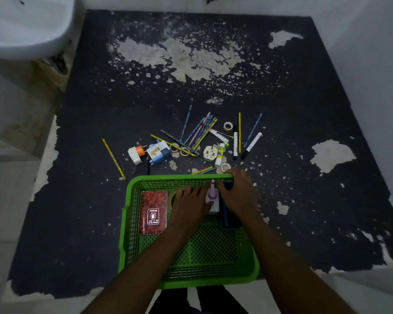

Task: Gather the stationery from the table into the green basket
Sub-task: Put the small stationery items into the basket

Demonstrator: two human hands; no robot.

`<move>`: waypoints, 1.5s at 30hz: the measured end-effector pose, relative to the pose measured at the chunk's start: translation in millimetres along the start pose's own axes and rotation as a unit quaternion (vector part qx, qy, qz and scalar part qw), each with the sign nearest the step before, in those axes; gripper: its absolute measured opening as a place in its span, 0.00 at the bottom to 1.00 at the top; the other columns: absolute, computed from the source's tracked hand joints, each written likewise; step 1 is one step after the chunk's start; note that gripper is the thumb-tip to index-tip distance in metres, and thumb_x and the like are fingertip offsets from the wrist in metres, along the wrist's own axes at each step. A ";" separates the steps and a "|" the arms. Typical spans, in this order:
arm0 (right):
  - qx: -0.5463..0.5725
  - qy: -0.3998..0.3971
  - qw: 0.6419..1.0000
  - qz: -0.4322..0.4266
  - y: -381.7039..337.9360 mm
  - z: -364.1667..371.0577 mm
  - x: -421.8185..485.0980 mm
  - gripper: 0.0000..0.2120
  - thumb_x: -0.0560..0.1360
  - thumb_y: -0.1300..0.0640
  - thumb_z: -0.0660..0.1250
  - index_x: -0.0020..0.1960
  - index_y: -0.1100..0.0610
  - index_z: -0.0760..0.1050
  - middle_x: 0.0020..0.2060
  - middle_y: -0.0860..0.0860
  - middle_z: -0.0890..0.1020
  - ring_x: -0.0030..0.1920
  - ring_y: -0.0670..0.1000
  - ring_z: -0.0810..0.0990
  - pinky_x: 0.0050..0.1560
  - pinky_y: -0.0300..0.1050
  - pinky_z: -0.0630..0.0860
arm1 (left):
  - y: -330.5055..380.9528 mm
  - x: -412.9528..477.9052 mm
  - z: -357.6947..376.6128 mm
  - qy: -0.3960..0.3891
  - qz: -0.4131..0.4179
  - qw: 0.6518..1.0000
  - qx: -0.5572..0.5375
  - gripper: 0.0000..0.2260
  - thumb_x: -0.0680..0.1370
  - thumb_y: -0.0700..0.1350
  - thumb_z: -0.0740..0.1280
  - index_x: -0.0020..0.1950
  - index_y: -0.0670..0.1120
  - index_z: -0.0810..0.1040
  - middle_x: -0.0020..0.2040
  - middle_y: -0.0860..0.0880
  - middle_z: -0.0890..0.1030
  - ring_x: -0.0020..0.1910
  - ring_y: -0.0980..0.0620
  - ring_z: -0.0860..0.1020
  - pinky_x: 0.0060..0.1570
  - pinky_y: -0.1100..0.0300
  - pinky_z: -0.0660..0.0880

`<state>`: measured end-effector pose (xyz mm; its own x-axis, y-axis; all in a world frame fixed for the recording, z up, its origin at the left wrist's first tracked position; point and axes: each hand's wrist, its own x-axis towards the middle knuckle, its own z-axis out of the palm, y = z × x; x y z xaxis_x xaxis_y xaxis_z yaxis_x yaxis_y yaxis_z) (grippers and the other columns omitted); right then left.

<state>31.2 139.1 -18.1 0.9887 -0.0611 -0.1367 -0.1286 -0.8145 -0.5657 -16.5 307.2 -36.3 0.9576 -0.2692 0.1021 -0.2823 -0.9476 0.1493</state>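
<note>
Green basket (pixel 132 223) sits at the near table edge, probably so both hands can drop items straight in. Red notebook (pixel 154 211) lies flat at its left wall. Left hand (pixel 190 206) and right hand (pixel 237 196) meet mid-basket around a white bottle with purple nozzle (pixel 212 196), fingers curled narrow on it, seemingly standing it upright. Pencils (pixel 197 132), markers (pixel 251 145) and glue stick (pixel 220 155) lie on the table beyond the rim, clear of the fingers.

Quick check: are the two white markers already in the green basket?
No, both white markers lie on the black table, beyond the green basket, beside the glue stick.
</note>
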 end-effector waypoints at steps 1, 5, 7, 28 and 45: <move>0.000 0.001 1.000 -0.001 -0.4 -0.2 -0.6 0.15 0.74 0.45 0.67 0.58 0.50 0.74 0.55 0.50 0.75 0.57 0.52 0.73 0.53 0.51 0.75 | -1.1 -0.2 -1.9 -0.009 -0.002 1.000 -0.007 0.18 0.74 0.58 0.64 0.56 0.50 0.82 0.46 0.52 0.84 0.44 0.47 0.79 0.44 0.53 0.66; 0.003 -0.003 1.000 -0.004 1.3 0.3 0.2 0.14 0.75 0.46 0.67 0.58 0.50 0.73 0.55 0.50 0.74 0.57 0.52 0.73 0.51 0.50 0.75 | -12.1 7.6 -28.4 0.015 -0.020 0.994 -0.104 0.14 0.78 0.58 0.63 0.56 0.52 0.81 0.46 0.53 0.83 0.45 0.51 0.80 0.42 0.56 0.72; 0.004 -0.002 1.000 -0.002 1.0 -0.1 0.7 0.14 0.75 0.46 0.67 0.58 0.50 0.74 0.54 0.50 0.74 0.56 0.52 0.73 0.50 0.50 0.75 | -24.6 19.2 -51.2 0.066 -0.084 0.976 -0.188 0.11 0.79 0.55 0.67 0.57 0.51 0.81 0.47 0.53 0.83 0.44 0.53 0.79 0.41 0.59 0.74; 0.017 -0.012 0.999 -0.025 12.1 1.9 3.0 0.14 0.76 0.47 0.68 0.58 0.51 0.73 0.53 0.50 0.75 0.55 0.51 0.74 0.53 0.49 0.74 | -170.9 93.5 -31.6 -0.113 -0.133 0.979 -0.104 0.35 0.70 0.55 0.76 0.73 0.44 0.71 0.66 0.41 0.73 0.62 0.37 0.76 0.58 0.44 0.75; 0.005 -0.012 1.000 -0.011 3.8 -2.1 1.9 0.15 0.75 0.47 0.68 0.59 0.51 0.74 0.54 0.51 0.75 0.55 0.53 0.74 0.51 0.47 0.71 | -32.2 -46.4 -60.5 -0.119 0.167 0.956 -0.212 0.37 0.64 0.59 0.77 0.70 0.49 0.71 0.66 0.46 0.76 0.60 0.46 0.77 0.56 0.55 0.76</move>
<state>32.8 134.6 -18.7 0.9893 -0.0295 -0.1430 -0.1075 -0.8097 -0.5768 -55.3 360.7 13.6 0.7812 -0.6242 -0.0062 -0.5239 -0.6611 0.5370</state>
